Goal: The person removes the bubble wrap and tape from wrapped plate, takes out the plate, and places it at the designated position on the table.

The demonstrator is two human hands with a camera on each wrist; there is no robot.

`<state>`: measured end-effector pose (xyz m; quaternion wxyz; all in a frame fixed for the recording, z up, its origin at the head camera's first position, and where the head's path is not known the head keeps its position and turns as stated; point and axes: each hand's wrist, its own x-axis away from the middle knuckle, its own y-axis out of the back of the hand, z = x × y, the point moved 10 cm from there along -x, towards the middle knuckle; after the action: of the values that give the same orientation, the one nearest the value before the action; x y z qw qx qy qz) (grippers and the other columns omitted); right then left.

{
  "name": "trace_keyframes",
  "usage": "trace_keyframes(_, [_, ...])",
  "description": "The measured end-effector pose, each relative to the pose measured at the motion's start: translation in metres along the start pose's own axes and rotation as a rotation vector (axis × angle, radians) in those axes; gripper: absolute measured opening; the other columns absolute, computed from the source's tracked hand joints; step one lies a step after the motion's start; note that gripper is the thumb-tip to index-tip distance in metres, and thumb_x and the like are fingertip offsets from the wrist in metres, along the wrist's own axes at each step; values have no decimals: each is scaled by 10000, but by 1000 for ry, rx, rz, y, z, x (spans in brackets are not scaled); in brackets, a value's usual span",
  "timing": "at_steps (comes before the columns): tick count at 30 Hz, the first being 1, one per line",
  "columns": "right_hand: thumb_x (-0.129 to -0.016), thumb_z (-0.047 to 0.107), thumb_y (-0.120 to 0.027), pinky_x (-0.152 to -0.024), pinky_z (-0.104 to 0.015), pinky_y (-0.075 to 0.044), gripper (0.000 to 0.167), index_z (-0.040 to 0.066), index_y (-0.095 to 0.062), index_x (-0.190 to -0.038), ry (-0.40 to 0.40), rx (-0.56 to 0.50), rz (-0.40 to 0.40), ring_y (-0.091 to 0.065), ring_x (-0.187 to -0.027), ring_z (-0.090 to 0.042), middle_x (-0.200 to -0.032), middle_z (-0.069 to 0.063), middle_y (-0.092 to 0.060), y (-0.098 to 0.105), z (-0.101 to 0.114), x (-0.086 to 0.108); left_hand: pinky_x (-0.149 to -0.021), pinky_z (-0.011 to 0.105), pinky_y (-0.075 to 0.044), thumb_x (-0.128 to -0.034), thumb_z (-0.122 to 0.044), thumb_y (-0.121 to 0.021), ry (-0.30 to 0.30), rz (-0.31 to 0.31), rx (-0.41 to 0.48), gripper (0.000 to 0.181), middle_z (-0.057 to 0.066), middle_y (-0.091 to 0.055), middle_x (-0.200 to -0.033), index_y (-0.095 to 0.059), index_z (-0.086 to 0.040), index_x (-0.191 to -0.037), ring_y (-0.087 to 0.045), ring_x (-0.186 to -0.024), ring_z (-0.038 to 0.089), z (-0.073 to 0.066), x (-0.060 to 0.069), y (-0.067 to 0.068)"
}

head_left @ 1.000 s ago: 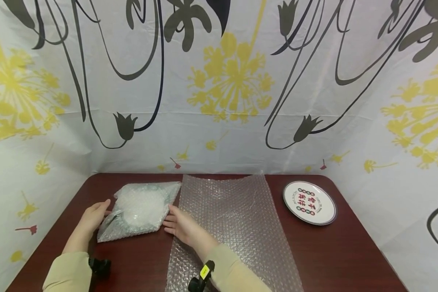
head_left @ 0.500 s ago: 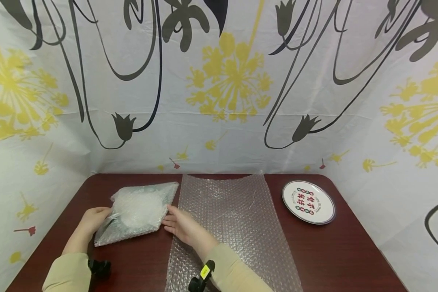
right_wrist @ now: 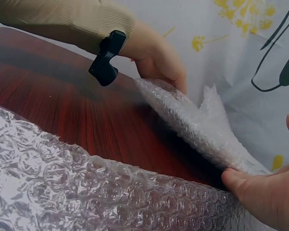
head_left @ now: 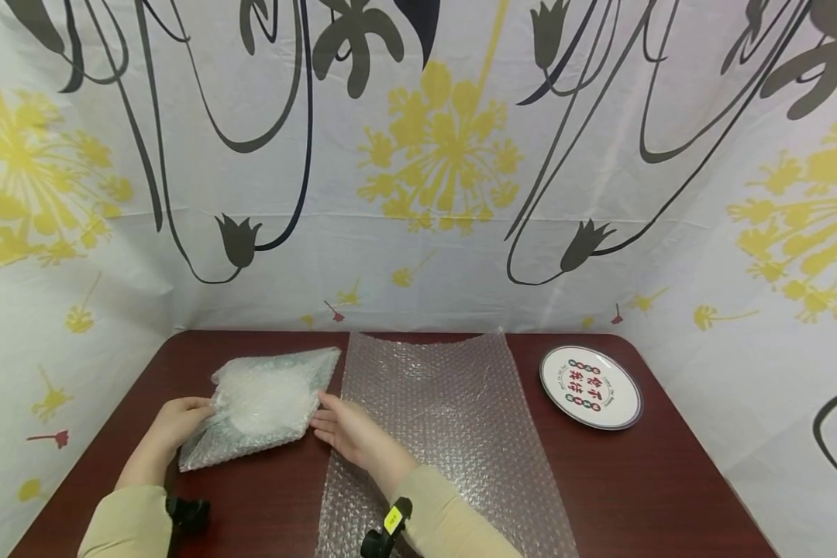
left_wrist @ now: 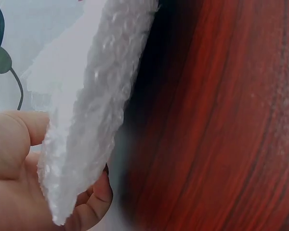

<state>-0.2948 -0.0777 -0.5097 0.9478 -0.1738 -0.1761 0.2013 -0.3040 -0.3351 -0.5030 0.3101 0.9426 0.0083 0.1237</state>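
Observation:
A bubble-wrapped package [head_left: 268, 399] lies at the left of the table, its contents blurred by the wrap. My left hand [head_left: 177, 422] grips its left side, thumb on top and fingers curled beneath; the left wrist view shows that hand [left_wrist: 19, 168] around the wrap's edge [left_wrist: 86, 130]. At the package's right side, my right hand [head_left: 352, 435] touches the edge with its fingertips, fingers fairly straight. In the right wrist view, a finger of that hand [right_wrist: 269, 192] rests by the package's edge [right_wrist: 197, 127].
A long flat sheet of bubble wrap [head_left: 439, 411] spreads over the middle of the dark red table [head_left: 642, 496], under my right forearm. On the right sits a white plate [head_left: 591, 387] with red characters. A patterned cloth [head_left: 418, 256] hangs behind and at the sides.
The package has shifted slightly left, its near left corner coming a little toward me. My left hand has moved its thumb over the package's side. My right hand has barely moved.

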Motion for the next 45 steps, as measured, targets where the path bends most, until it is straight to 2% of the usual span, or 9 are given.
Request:
trace_keyframes(8, [-982, 265, -520, -1035, -426, -362, 678, -204, -250, -1390, 3, -6, -3, -429, -1254, -414, -1303, -347, -437, -1, 3, 1, -906, 598, -385, -989, -173, -472, -20, 7, -33, 491, 429, -374, -1294, -422, 246, -1241, -385, -1172, 533, -1, 4, 3])
trace_keyframes(21, [-986, 206, -514, -1012, -411, -393, 606, -197, -288, -1378, 24, 10, -3, -489, -1203, -361, -1277, -286, -487, -3, 5, 2, -873, 565, -409, -977, -196, -477, -38, 2, -51, 511, 419, -392, -1277, -423, 240, -1239, -416, -1136, 482, -3, 15, 8])
trace_keyframes(29, [-982, 201, -522, -1005, -403, -402, 556, -181, -355, -1350, 39, -1, 7, -565, -1099, -274, -1164, -191, -559, -4, 9, 3, -893, 575, -398, -997, -197, -444, -58, -12, -39, 520, 429, -362, -1303, -386, 240, -1271, -395, -1165, 502, -12, 22, 16])
trace_keyframes(35, [-983, 156, -510, -985, -394, -424, 543, -201, -326, -1349, 44, -20, 8, -587, -1033, -245, -1131, -201, -555, -2, 12, 4, -887, 556, -406, -1017, -230, -431, -71, -17, -28, 538, 418, -359, -1320, -369, 225, -1298, -394, -1175, 489, -20, 27, 19])
trace_keyframes(45, [-978, 131, -512, -957, -377, -449, 486, -184, -380, -1323, 63, -11, 19, -595, -944, -187, -1091, -171, -581, 0, 18, 6, -816, 457, -441, -1011, -220, -448, -101, -65, -17, 515, 372, -463, -1236, -393, 213, -1285, -461, -1096, 407, -32, 35, 23])
